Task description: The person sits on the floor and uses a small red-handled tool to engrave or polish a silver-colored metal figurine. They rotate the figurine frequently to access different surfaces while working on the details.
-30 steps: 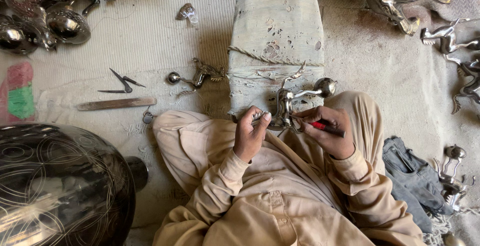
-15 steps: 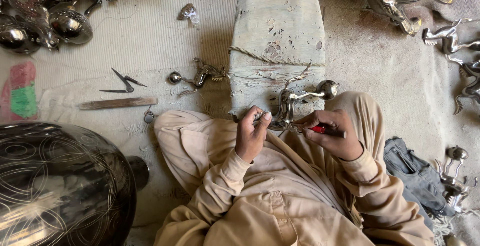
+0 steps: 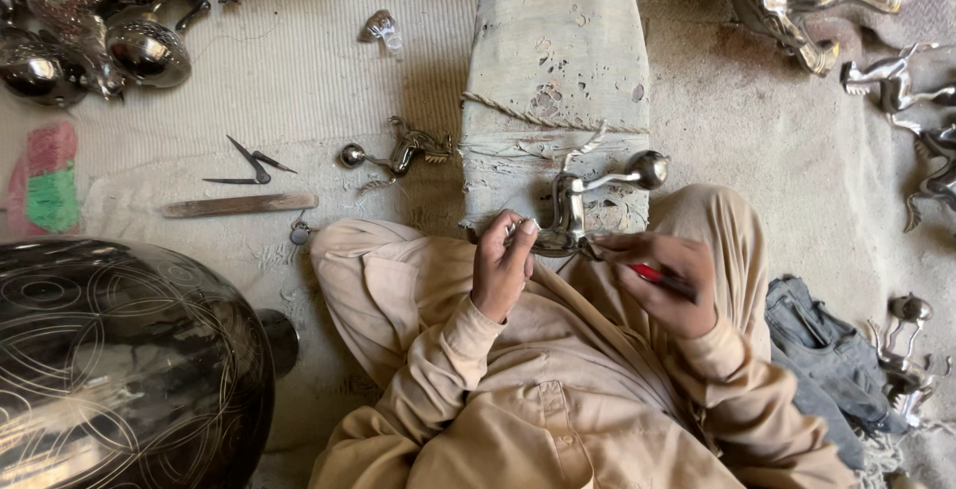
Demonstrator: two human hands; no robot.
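You are sitting on the floor, holding a small silver metal handle piece (image 3: 573, 212) against the near end of a worn wooden block (image 3: 558, 71). Since a moment ago your right hand (image 3: 662, 285) has been easing left toward the piece, suggesting the work on it is carrying on. Your left hand (image 3: 503, 265) is steadying the piece, fingers closed on its near end; your right-hand fingers are clamped on a red-handled tool (image 3: 652, 275). A pink and green cloth (image 3: 45, 185) is lying at the far left; no packages, labels or signs are showing.
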